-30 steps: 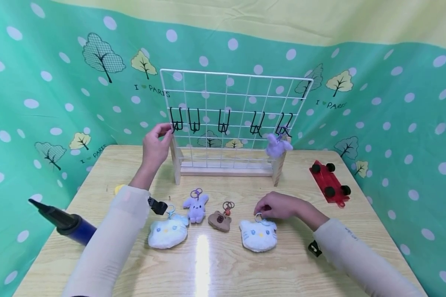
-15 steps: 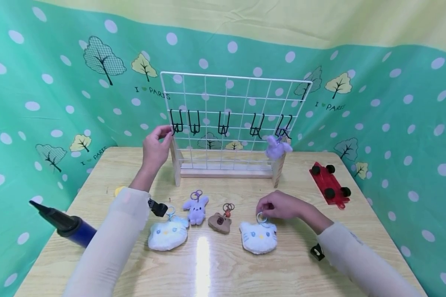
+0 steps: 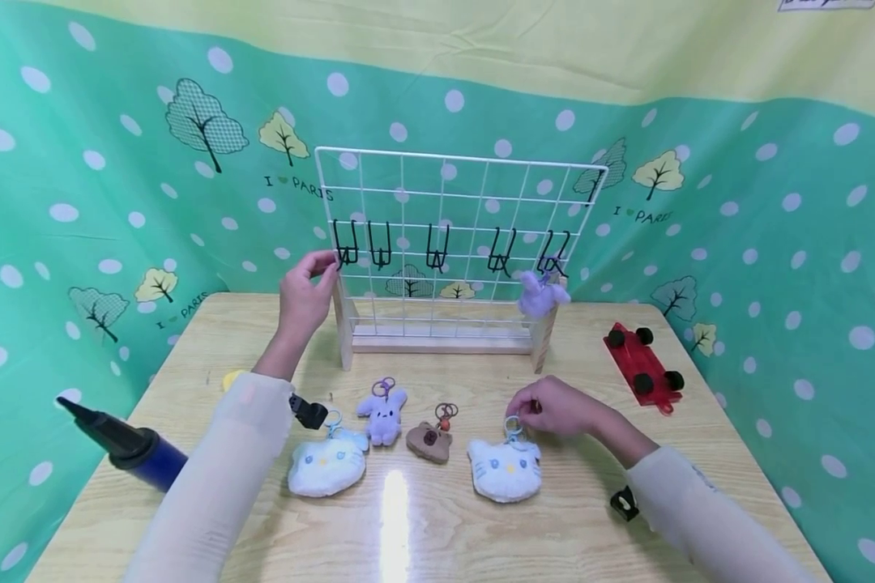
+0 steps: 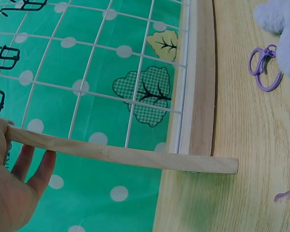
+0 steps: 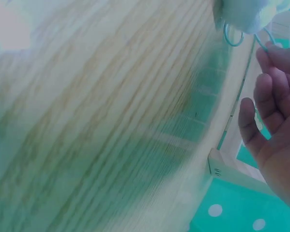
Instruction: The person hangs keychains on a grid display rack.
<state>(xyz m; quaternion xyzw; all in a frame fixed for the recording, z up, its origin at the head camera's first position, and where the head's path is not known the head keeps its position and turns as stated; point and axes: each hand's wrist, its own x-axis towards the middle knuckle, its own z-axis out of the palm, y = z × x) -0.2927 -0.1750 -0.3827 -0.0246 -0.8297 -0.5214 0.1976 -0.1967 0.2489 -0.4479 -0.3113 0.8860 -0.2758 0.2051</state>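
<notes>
My left hand (image 3: 306,295) grips the top of the left wooden post (image 4: 120,155) of a white wire grid rack (image 3: 445,197); in the left wrist view its fingers reach around the post's end. At the front right of the table, my right hand (image 3: 557,407) pinches the light blue ring (image 3: 513,426) of a white plush cat-face keychain (image 3: 505,471). That keychain still lies on the table. The ring and part of the plush (image 5: 249,13) also show in the right wrist view, between thumb and forefinger. Black hooks (image 3: 437,249) line the grid.
A purple bunny keychain (image 3: 539,295) hangs from the rightmost hook. On the table lie another white cat keychain (image 3: 326,467), a purple bunny keychain (image 3: 384,419) and a brown bear keychain (image 3: 430,442). An upturned red toy car (image 3: 642,366) is at right, a blue-and-black pump-like object (image 3: 127,444) at left.
My right hand has shifted slightly right and drawn the ring more upright. The left hand stays at the rack post. The head view has tilted up a little.
</notes>
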